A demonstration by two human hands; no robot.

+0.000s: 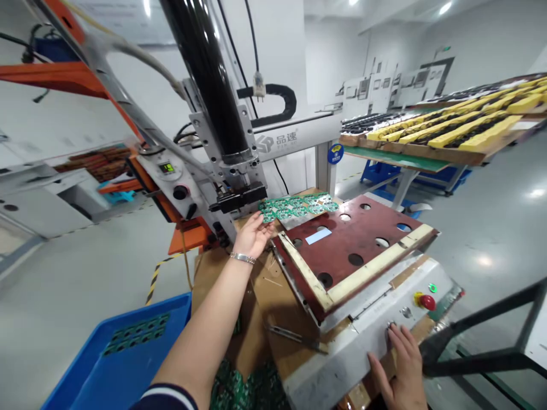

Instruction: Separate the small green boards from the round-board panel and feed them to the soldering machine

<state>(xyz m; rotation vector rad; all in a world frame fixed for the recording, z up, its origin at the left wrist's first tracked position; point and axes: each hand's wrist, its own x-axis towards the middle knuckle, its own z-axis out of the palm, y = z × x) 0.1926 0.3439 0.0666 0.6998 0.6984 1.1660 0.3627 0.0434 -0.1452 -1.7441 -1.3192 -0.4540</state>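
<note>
My left hand reaches forward and pinches the near left corner of a green circuit board panel. This panel lies behind a reddish-brown fixture plate with round holes and cream strips along two edges. A pale blue label sits on the plate. My right hand rests on the front of a grey control box, fingers stretched out, with a fingertip at a silver push button. A red emergency stop knob and a green-ringed button are further right.
A machine head with a black cylinder stands over the back left. One board panel lies in a blue bin at lower left. Tweezers lie before the fixture; more green boards are below. Tables with yellow parts stand behind right.
</note>
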